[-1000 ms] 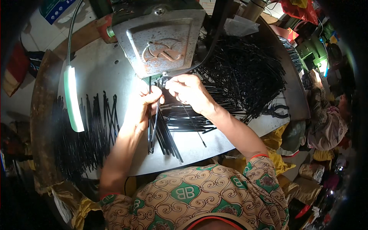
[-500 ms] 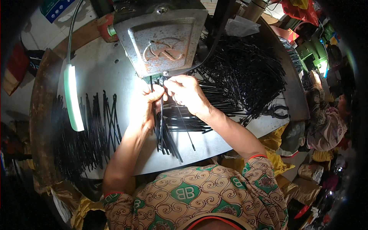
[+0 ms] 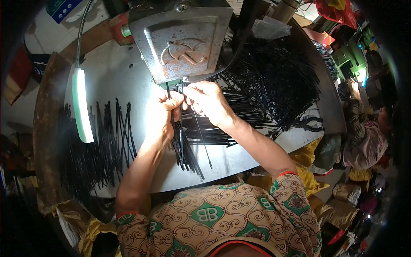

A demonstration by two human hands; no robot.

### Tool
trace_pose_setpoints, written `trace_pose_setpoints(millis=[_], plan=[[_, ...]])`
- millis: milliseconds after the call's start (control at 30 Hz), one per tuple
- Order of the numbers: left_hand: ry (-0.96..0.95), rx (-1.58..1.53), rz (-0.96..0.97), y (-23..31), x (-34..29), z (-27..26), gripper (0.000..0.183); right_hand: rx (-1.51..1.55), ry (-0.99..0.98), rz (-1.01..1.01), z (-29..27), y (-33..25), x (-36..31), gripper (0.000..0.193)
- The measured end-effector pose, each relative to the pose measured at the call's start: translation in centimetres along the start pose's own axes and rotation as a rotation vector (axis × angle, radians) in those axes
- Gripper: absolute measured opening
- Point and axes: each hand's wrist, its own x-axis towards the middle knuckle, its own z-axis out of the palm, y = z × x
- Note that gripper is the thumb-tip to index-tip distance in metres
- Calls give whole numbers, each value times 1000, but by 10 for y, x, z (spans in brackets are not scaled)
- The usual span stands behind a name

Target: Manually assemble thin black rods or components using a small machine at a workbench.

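Both my hands work close together just under the front of a rusty metal machine head (image 3: 184, 51). My left hand (image 3: 165, 113) is closed, its thumb and fingers pinching thin black umbrella ribs (image 3: 181, 143) that hang down toward the table's front edge. On the right, my right hand (image 3: 209, 103) has its fingers curled in a pinch at the upper end of a rib, right below the machine's bolt. From beneath that hand a thinner black rod (image 3: 203, 139) slants downward. The fingertips and the rib ends between them are partly hidden.
A large tangled heap of black ribs (image 3: 278, 81) covers the table's right side, with pliers (image 3: 309, 124) beside it. More ribs (image 3: 107, 141) lie in rows at left, under a lit lamp (image 3: 82, 107). At far right a co-worker (image 3: 364, 137) sits by a green machine.
The slanting thin rod's lower end has swung slightly left. The ribs in my left hand have shifted a little. Both hands stay in nearly the same place.
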Motion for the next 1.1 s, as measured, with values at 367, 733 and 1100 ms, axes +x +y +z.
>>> trace_pose_setpoints(millis=[367, 733, 1100], plan=[[-39, -138, -66, 0, -1, -5, 10, -11, -37, 9, -2, 1, -1, 16], [23, -61, -75, 4, -3, -2, 7, 37, -6, 4, 3, -4, -2, 19], [2, -46, -32, -1, 1, 2, 9, -2, 4, 25, 0, -1, -1, 18]])
